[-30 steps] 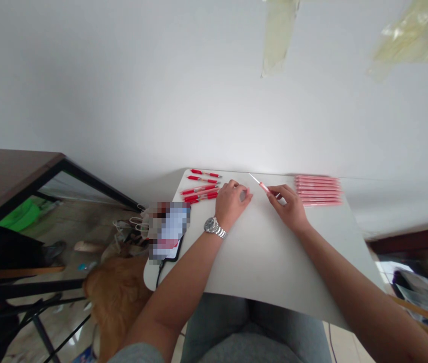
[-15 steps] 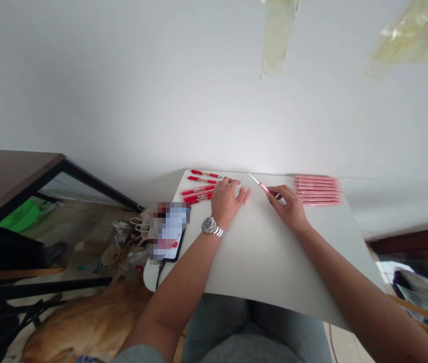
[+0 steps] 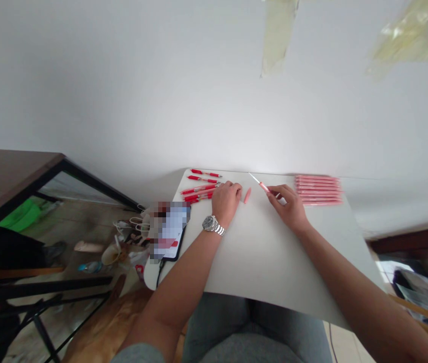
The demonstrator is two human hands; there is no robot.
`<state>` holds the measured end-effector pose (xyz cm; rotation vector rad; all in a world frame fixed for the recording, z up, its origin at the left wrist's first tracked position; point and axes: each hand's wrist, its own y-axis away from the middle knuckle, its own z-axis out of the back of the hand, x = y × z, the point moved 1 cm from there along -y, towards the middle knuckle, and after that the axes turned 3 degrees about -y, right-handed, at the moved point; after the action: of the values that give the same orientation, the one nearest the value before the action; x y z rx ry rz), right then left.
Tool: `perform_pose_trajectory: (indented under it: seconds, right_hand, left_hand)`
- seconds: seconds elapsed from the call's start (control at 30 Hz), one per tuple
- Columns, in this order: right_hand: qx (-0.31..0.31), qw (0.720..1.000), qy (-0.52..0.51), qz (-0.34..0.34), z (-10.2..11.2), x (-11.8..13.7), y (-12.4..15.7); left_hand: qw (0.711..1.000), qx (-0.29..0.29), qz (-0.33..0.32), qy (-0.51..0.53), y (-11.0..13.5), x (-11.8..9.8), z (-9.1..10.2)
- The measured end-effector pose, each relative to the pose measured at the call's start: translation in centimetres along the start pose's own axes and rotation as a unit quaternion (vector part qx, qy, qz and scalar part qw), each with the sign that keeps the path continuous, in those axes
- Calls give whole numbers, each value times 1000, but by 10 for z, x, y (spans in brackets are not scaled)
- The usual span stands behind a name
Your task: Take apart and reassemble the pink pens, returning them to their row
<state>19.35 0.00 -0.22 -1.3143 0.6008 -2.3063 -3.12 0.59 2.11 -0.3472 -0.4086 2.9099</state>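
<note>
On the white table (image 3: 259, 252), my right hand (image 3: 287, 204) pinches a pink pen body (image 3: 263, 187) with a thin white refill end sticking out toward the wall. A small pink pen piece (image 3: 247, 195), perhaps a cap or grip, lies between my two hands. My left hand (image 3: 228, 199), wearing a watch, rests with curled fingers beside several red pens (image 3: 200, 189). Whatever its fingertips hold, if anything, is hidden. A neat row of pink pens (image 3: 318, 190) lies right of my right hand.
A phone (image 3: 176, 234) on a cable lies at the table's left edge. A white wall (image 3: 214, 101) rises behind. To the left stands a dark desk (image 3: 13, 166) with a black frame. On the floor, a light-brown dog (image 3: 111, 322) lies near a cup (image 3: 111, 254).
My left hand has drawn back from the small pink piece, which now lies free, and its fingers have curled in. The right hand holds the pen body in the same place. The dog has shifted.
</note>
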Motion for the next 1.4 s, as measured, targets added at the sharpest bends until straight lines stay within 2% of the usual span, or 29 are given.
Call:
perform_pose_trajectory:
  seconds: [0.13, 0.4, 0.63, 0.87, 1.1, 1.4]
  right_hand:
    - [0, 1000, -1, 0, 0, 0, 0]
    - [3, 1000, 3, 3, 1, 2, 0]
    - [5, 1000, 4, 1, 1, 0, 0]
    - [5, 1000, 8, -1, 0, -3, 0]
    - [4, 1000, 7, -3, 0, -2, 0]
    - [4, 1000, 7, -3, 1, -1, 0]
  left_hand:
    - [1000, 3, -1, -5, 0, 0, -1]
    - [999, -27, -15, 37, -1, 2, -5]
    - [999, 1, -22, 35, 0, 2, -3]
    - [1000, 4, -20, 23, 1, -1, 1]
    - [1000, -5, -26, -16, 0, -3, -7]
    - [999, 3, -30, -10, 0, -2, -11]
